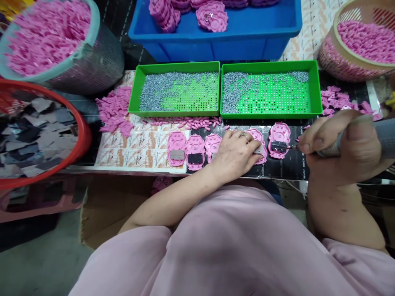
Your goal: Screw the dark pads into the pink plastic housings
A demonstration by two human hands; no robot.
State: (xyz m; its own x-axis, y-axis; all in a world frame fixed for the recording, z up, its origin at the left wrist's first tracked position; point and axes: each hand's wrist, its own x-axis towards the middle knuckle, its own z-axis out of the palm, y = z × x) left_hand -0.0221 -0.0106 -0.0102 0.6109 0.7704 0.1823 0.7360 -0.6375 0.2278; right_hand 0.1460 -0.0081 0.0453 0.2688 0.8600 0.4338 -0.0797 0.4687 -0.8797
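Several pink plastic shells (177, 146) lie in a row on the bench, with grey or black rectangular plates on their lower parts. My left hand (234, 154) is over the middle of the row, partly hiding the shells there. Its fingers are bent and closed on a pink shell (257, 137) with a grey plate. Wrapped in my right hand (345, 144) is a grey power screwdriver (384, 137). Its thin bit points left and reaches the right edge of the end shell (279, 133), beside the black plate (278, 146).
Two green trays (220, 109) of small screws stand behind the row. Small pink pieces (188, 122) lie before them. A blue bin (216, 43) holds more shells. Baskets of pink parts (108, 57) flank the bench; a red basket (83, 135) of plates sits left.
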